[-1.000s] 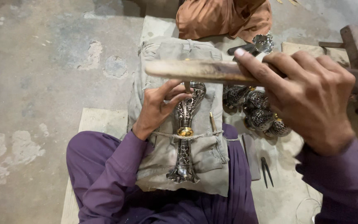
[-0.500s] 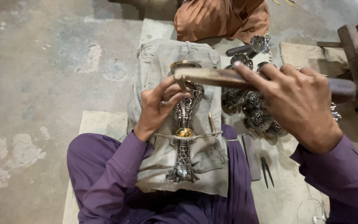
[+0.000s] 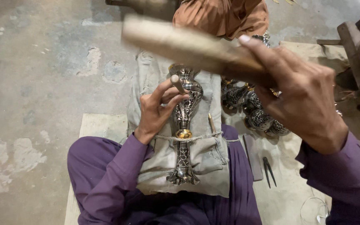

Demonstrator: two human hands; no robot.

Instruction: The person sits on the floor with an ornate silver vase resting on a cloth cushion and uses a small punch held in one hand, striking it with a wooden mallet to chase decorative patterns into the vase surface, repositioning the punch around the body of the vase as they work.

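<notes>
The engraved metal vase [image 3: 185, 121] is lying lengthwise on a padded grey cloth cushion [image 3: 205, 158] over the person's lap, its flared foot pointing toward the body and its bulbous mouth end pointing away. A cord [image 3: 201, 136] is running across the cushion and over the vase's brass collar, pinning it down. The vase is looking rigid and fairly heavy, with a polished, patterned skin that is likely slippery and easily marked by a stray blow; the narrow stem just below the collar and the neck beside the bulb are seeming the surest places to steady it.

The left hand [image 3: 157, 110] is resting against the vase's left side, its fingers [image 3: 169, 98] pinched together around a slim chisel [image 3: 177, 84] whose tip is sitting on the bulb. The right hand [image 3: 303, 96] is hanging above and to the right of the vase, fingers wrapped tight on a blurred wooden mallet [image 3: 188, 43].

Right of the vase, several similar dark ornamented vessels [image 3: 255, 112] are crowding close to the cushion, so an elbow or the mallet could catch them. Nearer the body on that side, a flat bar [image 3: 253, 156] and pointed dividers [image 3: 268, 170] are lying on a mat. Beyond the vase's mouth, another person in orange clothing [image 3: 221, 16] is sitting.
</notes>
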